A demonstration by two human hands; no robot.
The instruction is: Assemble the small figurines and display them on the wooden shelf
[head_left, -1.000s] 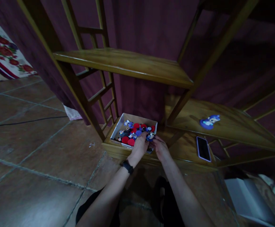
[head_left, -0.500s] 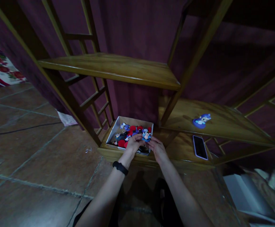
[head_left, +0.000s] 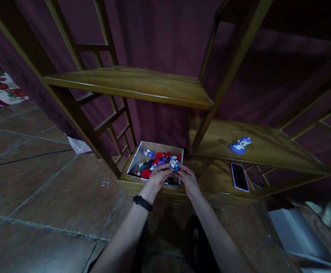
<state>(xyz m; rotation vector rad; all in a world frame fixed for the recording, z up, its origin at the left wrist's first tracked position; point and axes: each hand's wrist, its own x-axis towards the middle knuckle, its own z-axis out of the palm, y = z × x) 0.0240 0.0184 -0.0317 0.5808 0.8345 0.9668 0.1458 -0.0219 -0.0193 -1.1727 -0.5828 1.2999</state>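
The left hand [head_left: 159, 175] and right hand [head_left: 188, 180] hold a small blue figurine [head_left: 174, 165] over an open box [head_left: 163, 147].

a phone [head_left: 240, 177] lies screen-up, a cable [head_left: 40, 156] crosses the tiled floor [head_left: 65, 204], and a purple curtain [head_left: 162, 41] hangs.

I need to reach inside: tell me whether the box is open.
Open: the box has no cover on top, and the figurines inside show from above.
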